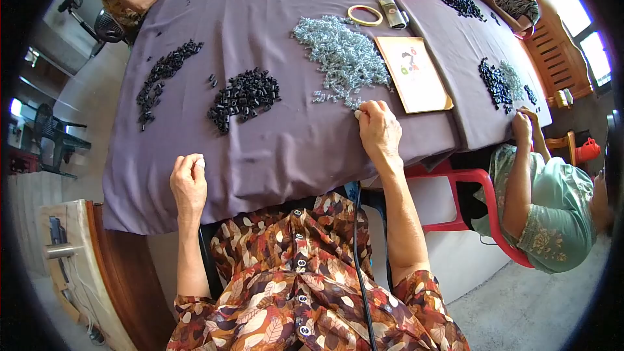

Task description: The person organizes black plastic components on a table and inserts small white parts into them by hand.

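Left hand: The person's left hand [188, 185] is raised over the near left part of the cloth-covered tabletop [299, 156], apart from every pile. Its fingers [200, 163] are drawn together, thumb against the curled index; I can't tell whether something small is pinched inside.
Right hand: The right hand [380, 131] reaches further forward, its fingertips [359, 114] closed at the near edge of the clear pile. Any piece between them is too small to make out.
Clear spring-like pieces: These lie in 1 broad heap [338, 55], ahead of the right hand, probably put there for an easy reach.
Black plastic pieces: A compact pile [244, 97] sits between the 2 hands, further in, with a looser curved band [159, 78] to its left. Keeping black apart from clear probably makes picking either kind simpler.
Booklet: The printed booklet [416, 75] lies flat at the clear heap's right, perhaps set aside to leave the middle free. A yellow ring [350, 14] lies beyond.
Arms: Both forearms come forward from the near edge, the left more bent, the right longer in reach, palms down or inward.
Neighbours: 3 other people sit around, including a person in green [552, 214] at right.
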A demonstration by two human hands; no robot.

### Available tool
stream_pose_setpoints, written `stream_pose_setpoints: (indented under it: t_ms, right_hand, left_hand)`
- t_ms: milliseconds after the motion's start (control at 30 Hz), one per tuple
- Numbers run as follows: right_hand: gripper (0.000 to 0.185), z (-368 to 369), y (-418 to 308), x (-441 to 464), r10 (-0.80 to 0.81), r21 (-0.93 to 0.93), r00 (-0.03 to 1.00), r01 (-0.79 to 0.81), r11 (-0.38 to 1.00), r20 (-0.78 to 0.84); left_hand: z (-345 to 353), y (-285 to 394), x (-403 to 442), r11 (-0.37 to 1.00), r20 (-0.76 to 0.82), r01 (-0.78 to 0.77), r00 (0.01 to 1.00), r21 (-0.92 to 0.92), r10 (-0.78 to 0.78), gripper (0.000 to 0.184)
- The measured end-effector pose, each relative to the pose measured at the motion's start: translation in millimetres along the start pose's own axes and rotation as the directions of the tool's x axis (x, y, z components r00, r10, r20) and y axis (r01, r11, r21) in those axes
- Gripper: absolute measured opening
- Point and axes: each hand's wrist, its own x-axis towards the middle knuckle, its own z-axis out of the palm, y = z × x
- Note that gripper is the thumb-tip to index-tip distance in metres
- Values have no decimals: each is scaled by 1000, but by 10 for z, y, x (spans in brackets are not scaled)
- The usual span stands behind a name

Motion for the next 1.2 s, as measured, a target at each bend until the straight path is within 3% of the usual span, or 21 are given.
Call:
stream_pose_setpoints:
  t_ms: [333,433,500,700,1033,1200]
  right_hand:
    - [14,72,18,-18,-73,-68,997,74,995,13]
    - [13,46,-37,-24,-40,30,999,41,999,-32]
    - [8,64,-102,-8,-68,190,993,85,978,-94]
    - [7,225,-196,-77,-77,557,997,57,829,12]
    - [10,208,-192,-45,54,787,983,-171,592,173]
    - [9,145,7,59,140,901,968,-244,359,206]
  left_hand:
    - [38,36,-17,981,-90,-122,987,154,136,8]
    - [42,25,-10,979,-115,-126,983,161,146,11]
    - [37,14,1,987,-118,-92,987,130,107,13]
    - [64,-27,-17,981,-121,-115,984,154,135,16]
    - [98,-62,-25,971,-156,-144,972,191,175,8]
    - [90,-55,-25,969,-148,-148,973,197,178,7]
